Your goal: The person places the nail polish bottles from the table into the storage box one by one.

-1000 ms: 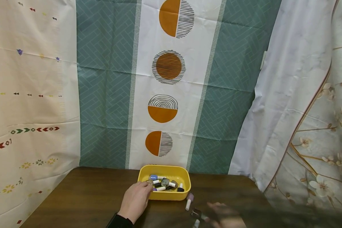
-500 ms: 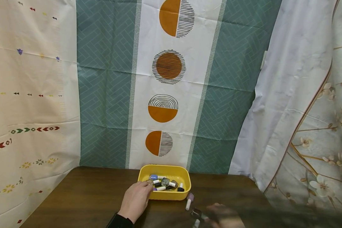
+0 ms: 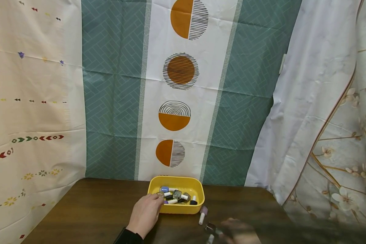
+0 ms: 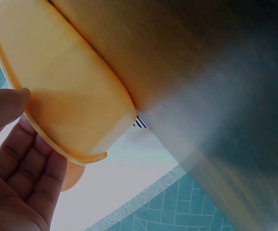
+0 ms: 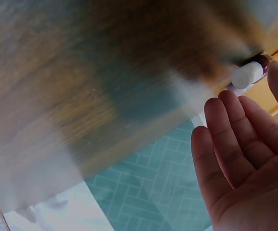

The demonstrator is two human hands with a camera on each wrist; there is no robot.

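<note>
In the head view my left hand [image 3: 145, 214] grips the front left rim of a yellow plastic bin [image 3: 183, 209]. The left wrist view has its thumb [image 4: 13, 103] on the outer wall and the other fingers curled over the rim. Several nail polish bottles with white caps lie inside, one of them blue [image 3: 164, 189]. My right hand [image 3: 240, 230], partly in dark blur, is low on the right beside a dark nail polish bottle [image 3: 210, 227]. In the right wrist view its fingers are extended and relaxed, with a white-capped bottle [image 5: 247, 75] just past the fingertips.
A mauve nail polish bottle [image 3: 203, 211] lies on the brown table [image 3: 94, 210] by the bin's front right corner. Another white cap [image 3: 210, 238] shows at the bottom edge. A patterned cloth [image 3: 177, 88] hangs behind the table, with curtains at both sides.
Almost nothing differs; both hands stay where they were, the right one shifting only very slightly. The bin and the bottles have not moved.
</note>
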